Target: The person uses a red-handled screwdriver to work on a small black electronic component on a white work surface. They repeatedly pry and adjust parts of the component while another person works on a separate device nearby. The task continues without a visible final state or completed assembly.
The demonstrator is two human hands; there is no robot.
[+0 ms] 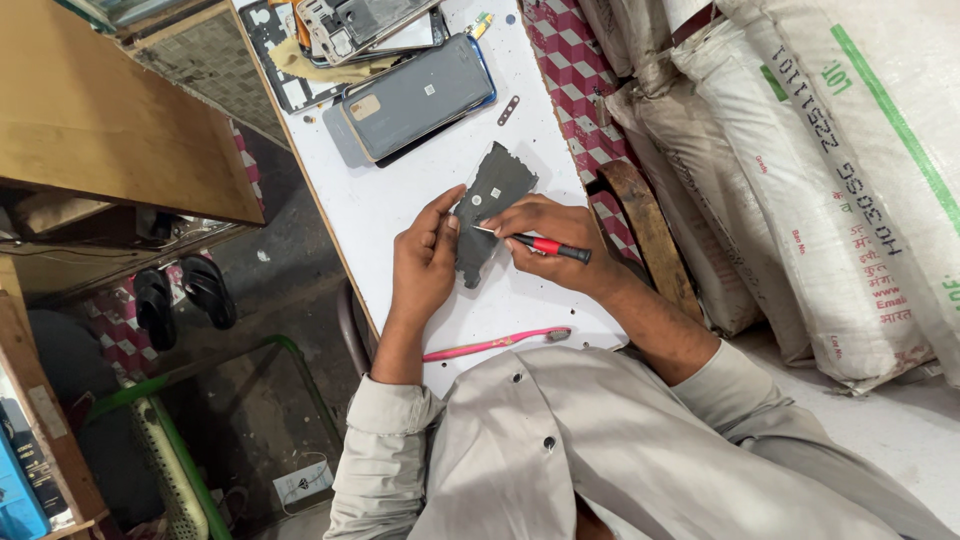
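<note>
A dark grey phone frame part (492, 195) lies on the white table (380, 210) in the middle of the head view. My left hand (425, 255) grips its left edge with thumb and fingers. My right hand (548, 240) holds a small red-and-black screwdriver (540, 245), its metal tip touching the part near its middle. A pink toothbrush (495, 344) lies on the table just in front of my hands.
Farther up the table lie a grey phone back (418, 95), opened phones and boards (350, 25), and a small metal strip (508, 110). Stacked white sacks (800, 170) fill the right side. A wooden shelf (100, 110) stands left, black sandals (180, 295) on the floor below.
</note>
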